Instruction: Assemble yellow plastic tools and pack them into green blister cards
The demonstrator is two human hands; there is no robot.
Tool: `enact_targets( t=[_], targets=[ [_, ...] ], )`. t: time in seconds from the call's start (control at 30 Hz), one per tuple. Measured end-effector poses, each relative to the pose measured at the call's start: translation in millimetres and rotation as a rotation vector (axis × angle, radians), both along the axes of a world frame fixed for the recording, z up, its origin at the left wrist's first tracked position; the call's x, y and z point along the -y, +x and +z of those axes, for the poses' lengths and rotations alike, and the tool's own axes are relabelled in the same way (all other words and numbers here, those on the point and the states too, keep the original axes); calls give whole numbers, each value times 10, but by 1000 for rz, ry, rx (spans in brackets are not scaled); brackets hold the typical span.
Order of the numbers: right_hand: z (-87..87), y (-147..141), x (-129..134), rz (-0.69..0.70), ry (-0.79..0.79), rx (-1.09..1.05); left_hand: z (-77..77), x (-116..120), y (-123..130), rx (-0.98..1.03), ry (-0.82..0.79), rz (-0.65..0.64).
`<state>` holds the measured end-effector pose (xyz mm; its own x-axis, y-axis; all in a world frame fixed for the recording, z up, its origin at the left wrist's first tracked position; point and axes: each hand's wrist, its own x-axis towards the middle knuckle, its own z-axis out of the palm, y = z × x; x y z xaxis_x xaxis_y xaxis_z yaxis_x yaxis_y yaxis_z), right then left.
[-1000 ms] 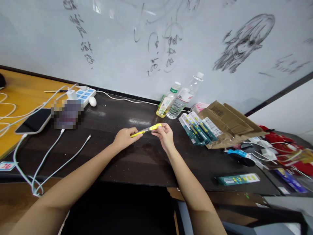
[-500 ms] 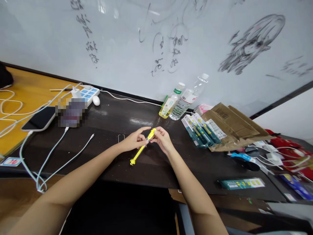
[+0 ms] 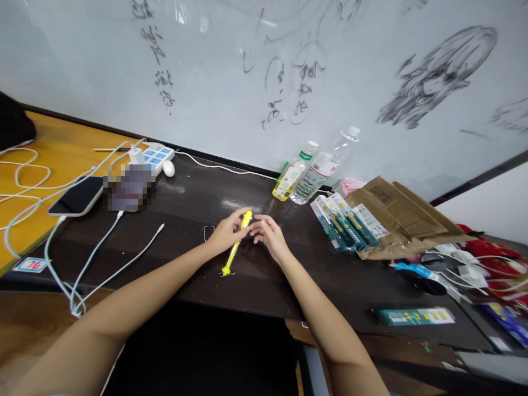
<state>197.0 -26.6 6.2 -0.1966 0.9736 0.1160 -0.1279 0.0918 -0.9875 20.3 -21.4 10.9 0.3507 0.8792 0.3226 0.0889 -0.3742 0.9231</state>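
A slim yellow stick-like tool (image 3: pixel 233 253) with a clear or pale middle slants over the dark table (image 3: pixel 173 264). My left hand (image 3: pixel 226 234) is wrapped round its upper part, fingers closed on it. The tool's lower end, with small thin hooks or wires, points down towards the table's front edge. Just right of the upper end is my right hand (image 3: pixel 270 236), fingers apart and slightly curled, with its fingertips close to the tool. Whether they touch it I cannot tell.
Behind stand a yellow-drink bottle (image 3: pixel 291 176) and a water bottle (image 3: pixel 317 173). Packaged items (image 3: pixel 344 223) and a brown paper bag (image 3: pixel 396 214) lie right. Another package (image 3: pixel 416 316) is near the front edge. Phones (image 3: pixel 78 196), cables and a power strip (image 3: pixel 159 158) are left.
My right hand has let go of the tool's upper end and opened. My left hand has closed round the tool, which stands a little steeper. The view has shifted slightly.
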Motion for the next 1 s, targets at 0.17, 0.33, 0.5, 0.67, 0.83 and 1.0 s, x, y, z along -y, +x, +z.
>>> enact_targets(
  t=[0.17,0.33,0.5,0.67,0.83,1.0],
  targets=[
    [-20,-105,110,-22,456,631,103,-160,-181,227,-42,401],
    [-25,-377,247,205,777,1065,155,-178,-240,334,-50,427],
    [-69,-509,248,288,834,1222,162,-126,-180,330,-76,359],
    [-18,-387,235,248,838,1194,163,-138,-190,319,-65,359],
    [86,-274,255,248,833,1257,111,-170,-192,308,-62,361],
    [160,-270,280,258,868,1414,91,-145,-170,250,-30,339]
  ],
)
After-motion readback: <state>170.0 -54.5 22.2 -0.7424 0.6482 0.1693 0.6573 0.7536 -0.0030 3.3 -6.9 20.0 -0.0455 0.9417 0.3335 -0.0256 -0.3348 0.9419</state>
